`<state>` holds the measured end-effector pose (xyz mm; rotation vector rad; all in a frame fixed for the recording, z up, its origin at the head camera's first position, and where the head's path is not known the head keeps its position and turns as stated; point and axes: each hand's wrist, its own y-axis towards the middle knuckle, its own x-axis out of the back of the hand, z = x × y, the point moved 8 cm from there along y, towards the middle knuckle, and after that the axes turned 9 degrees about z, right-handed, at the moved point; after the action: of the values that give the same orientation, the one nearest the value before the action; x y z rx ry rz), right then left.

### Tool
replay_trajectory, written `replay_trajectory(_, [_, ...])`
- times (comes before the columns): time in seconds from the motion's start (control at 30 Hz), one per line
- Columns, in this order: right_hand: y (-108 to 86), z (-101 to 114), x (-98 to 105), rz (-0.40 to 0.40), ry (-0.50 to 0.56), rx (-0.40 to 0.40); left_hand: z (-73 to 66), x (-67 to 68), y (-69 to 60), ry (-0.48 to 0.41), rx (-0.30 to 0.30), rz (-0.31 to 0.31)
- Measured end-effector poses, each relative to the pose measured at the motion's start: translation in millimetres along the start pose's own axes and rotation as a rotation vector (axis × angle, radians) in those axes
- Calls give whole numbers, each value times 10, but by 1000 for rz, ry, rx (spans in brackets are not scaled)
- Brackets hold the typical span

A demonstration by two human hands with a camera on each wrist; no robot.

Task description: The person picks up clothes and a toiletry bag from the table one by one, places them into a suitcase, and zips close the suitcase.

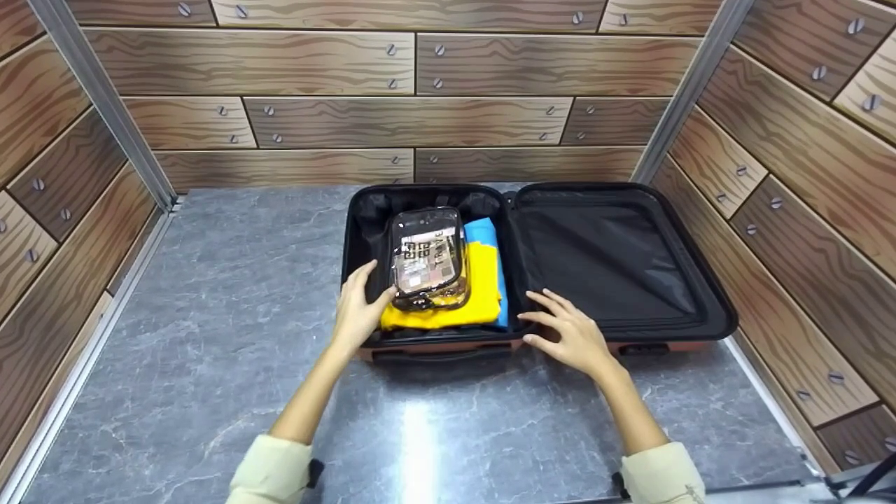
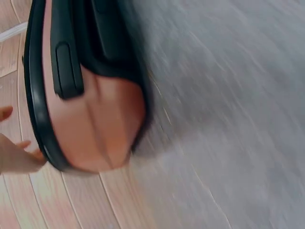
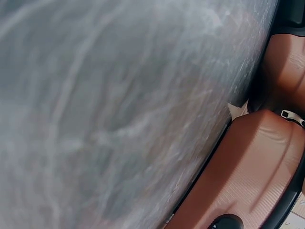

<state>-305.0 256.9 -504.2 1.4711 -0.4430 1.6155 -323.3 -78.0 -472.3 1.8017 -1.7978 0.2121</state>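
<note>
The left hand (image 1: 358, 311) reaches over the left rim of the suitcase with its fingers relaxed and its thumb spread toward the near corner of the pouch (image 1: 424, 259); it grips nothing, and whether the thumb touches the pouch cannot be told. The right hand (image 1: 570, 334) is loosely spread, fingers slightly bent and holding nothing, at the near edge where the two halves of the suitcase (image 1: 602, 259) meet; contact there is unclear. The pouch, clear with black edging and dark lettering, lies in the left half, on top of a folded yellow cloth (image 1: 484, 283). A blue cloth (image 1: 481, 229) shows from under the yellow one along its right side and at the far end. The suitcase lies opened flat, its right half lined in black with a dark panel across it. From the wrists, its outer shell is copper-coloured, with a black handle (image 2: 66, 69) on the near side and a pale zip pull (image 3: 291, 116) near the join. Pale sleeves (image 1: 273, 465) cover the forearms. Under everything spreads a grey marbled surface (image 1: 231, 301), shut in by plank-patterned walls (image 1: 336, 63) with metal posts (image 1: 115, 112) at the corners.
</note>
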Motion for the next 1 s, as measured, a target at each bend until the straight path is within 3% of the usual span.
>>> replay_trajectory(0.17, [11,7,3,4,2,4,36,90,-166,120,-110,108])
replay_trajectory(0.37, [8,0,18,0,10,-1,191,77,-309,272,-119,220])
replay_trajectory(0.57, [-1,-2,-8,13,15,-8,346,38,-390,385,-83,261])
replay_trajectory(1.0, [5,-34,-5,40,55,-45,425,-4,-419,420,-55,283])
